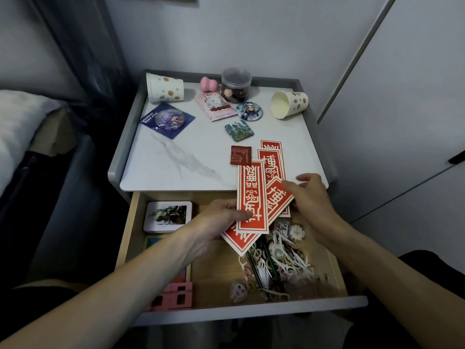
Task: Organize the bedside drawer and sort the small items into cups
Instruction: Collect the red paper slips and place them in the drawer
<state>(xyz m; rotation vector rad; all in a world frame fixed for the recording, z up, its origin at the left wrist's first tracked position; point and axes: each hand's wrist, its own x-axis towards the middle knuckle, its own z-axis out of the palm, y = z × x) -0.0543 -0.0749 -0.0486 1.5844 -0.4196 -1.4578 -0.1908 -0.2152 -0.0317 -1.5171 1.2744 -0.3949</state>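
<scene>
Bedside drawer (pixel 251 309) under outstretched forearms, left hand (pixel 216 222) and right hand (pixel 310 197) each pinching fanned red paper strips (pixel 251 197).

Well to the left of the grip and higher lies a bed (pixel 17 127) with rumpled white bedding, and a tan, cardboard-coloured piece (pixel 56 129) is just beside its inner edge. Below that, level with the grip and to its left, the bed's dark grey side panel (pixel 63 197) runs down. A dark curtain (pixel 85 46) hangs up and to the left of the grip, in the corner. Straight beyond the grip stands a pale wall (pixel 226 34). To the right rises a pale cabinet door (pixel 402 96) with a slanting grey edge strip (pixel 357 56); a black handle (pixel 456 157) shows far right, slightly higher than the grip. Dark clothing (pixel 427 268) sits below and right of the grip.
</scene>
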